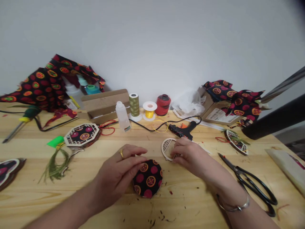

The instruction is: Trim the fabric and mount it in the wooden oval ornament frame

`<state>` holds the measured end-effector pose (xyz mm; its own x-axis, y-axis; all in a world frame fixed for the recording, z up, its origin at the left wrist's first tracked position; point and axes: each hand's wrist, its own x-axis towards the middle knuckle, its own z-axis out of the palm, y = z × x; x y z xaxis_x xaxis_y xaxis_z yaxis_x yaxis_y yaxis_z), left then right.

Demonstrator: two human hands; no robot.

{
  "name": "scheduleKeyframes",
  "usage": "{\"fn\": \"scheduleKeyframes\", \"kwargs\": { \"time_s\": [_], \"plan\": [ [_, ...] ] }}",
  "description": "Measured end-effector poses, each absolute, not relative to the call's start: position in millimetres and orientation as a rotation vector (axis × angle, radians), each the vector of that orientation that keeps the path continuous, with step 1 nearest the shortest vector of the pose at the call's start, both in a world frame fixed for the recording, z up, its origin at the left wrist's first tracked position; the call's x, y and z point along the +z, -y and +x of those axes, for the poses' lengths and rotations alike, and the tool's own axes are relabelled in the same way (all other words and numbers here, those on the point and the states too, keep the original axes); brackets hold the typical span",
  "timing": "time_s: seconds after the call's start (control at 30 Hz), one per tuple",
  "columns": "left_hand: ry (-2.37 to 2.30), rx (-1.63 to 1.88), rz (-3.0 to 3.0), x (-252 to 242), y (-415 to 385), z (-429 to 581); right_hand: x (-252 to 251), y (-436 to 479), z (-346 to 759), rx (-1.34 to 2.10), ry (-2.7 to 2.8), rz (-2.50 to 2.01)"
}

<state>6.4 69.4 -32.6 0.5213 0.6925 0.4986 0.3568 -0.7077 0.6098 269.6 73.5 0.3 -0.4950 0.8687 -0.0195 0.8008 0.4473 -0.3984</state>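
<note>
My left hand (122,168) has its fingers stretched out, with the thumb side resting at the upper left edge of a round disc (150,181). The disc is covered in black fabric printed with orange and magenta circles. To its right, my right hand (187,154) pinches a round wooden lattice frame (166,149) by its right side; the fingers hide part of that frame. Just behind this hand lies a black glue gun (183,129). Scissors with black handles (250,183) lie to the right of my right forearm.
A white squeeze bottle (122,117), green thread (134,105), yellow cord (149,112) and red cord (163,105) stand at the back. An octagonal ornament (83,136) and a screwdriver (22,122) lie left. Fabric-topped boxes (220,115) stand right, near a black pole (274,117).
</note>
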Motion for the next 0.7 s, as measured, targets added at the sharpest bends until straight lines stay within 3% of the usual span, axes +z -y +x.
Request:
{"fn": "scheduleKeyframes", "kwargs": {
  "time_s": [0.13, 0.27, 0.47, 0.7],
  "plan": [
    [-1.06, 1.125, 2.19, -29, -71, 4, -3, -74, 267, 0.548, 2.545, -1.399],
    [-1.17, 0.98, 1.831, -19, -71, 9, -5, -73, 265, 0.472, 2.464, -1.347],
    [-0.956, 0.837, 1.004, -16, -77, 12, -5, -59, 251, 0.255, 2.402, -0.933],
    [-0.89, 0.691, 0.919, -16, -75, 12, -10, -43, 230, -0.011, 2.596, -0.715]
  ]
}}
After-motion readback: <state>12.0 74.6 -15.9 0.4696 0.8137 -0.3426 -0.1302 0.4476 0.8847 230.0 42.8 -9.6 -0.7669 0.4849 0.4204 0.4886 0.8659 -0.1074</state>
